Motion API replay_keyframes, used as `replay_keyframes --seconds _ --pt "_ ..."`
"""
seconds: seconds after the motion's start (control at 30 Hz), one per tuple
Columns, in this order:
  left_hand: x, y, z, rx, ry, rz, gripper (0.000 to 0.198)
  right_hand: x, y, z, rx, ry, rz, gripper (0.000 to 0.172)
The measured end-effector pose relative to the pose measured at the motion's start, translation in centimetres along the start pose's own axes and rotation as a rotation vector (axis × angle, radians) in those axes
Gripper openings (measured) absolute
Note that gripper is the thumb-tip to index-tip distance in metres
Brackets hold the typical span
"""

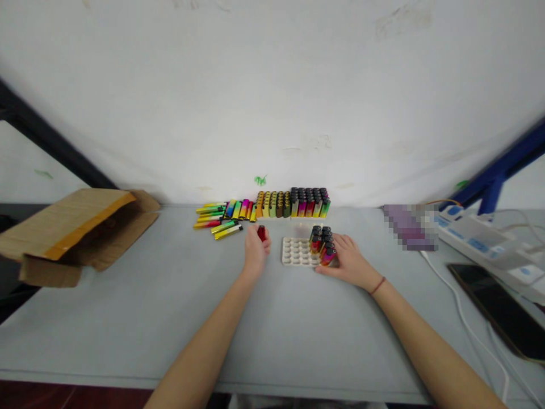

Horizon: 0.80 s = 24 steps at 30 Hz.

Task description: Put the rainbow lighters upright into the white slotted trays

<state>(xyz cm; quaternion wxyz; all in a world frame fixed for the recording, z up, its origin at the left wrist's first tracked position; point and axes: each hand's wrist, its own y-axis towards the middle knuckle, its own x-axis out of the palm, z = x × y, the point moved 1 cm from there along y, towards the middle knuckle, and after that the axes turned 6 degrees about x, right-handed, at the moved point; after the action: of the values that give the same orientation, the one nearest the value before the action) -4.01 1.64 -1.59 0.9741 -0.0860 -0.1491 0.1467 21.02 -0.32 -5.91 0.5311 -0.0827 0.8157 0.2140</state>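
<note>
My left hand (255, 247) is closed round a red lighter (261, 232), its dark top showing above the fingers. To the right of it a white tray (293, 260) with rows of round holes lies on the table. Several upright lighters (327, 253) with black tops fill the tray's right part, while the holes on its left side are bare. My right hand (348, 257) grips the tray's right end, thumb along the front edge and fingers behind the lighters. Part of that end is hidden by the hand.
Along the wall stand a block of black-topped lighters (310, 203) and a block of yellowish ones (272, 204). Loose colourful lighters (219, 218) lie left of them. An open cardboard box (80, 227) is far left; a phone (498, 307), cables and a power strip (481, 238) lie right.
</note>
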Motion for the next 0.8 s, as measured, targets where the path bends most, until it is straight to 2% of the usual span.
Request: replay_keyframes --seconds 0.23,0.5,0.6,0.67,0.8 --pt "0.1 0.0 0.2 0.071 0.062 0.051 0.031 0.1 0.0 0.1 -0.009 0.011 0.004 0.082" --pt "-0.1 0.3 -0.3 0.098 0.021 0.021 0.031 0.1 0.0 0.1 -0.005 0.002 -0.004 0.081" --pt "0.0 0.3 -0.7 0.143 0.051 -0.038 0.036 0.1 0.0 0.2 -0.009 0.005 -0.002 0.079" --pt "0.1 0.0 -1.0 0.245 0.098 -0.107 0.033 0.2 0.0 0.2 -0.012 0.007 0.002 0.079" --pt "0.6 -1.2 -1.8 0.478 0.209 -0.344 0.025 0.2 0.0 0.2 -0.019 0.008 0.017 0.078"
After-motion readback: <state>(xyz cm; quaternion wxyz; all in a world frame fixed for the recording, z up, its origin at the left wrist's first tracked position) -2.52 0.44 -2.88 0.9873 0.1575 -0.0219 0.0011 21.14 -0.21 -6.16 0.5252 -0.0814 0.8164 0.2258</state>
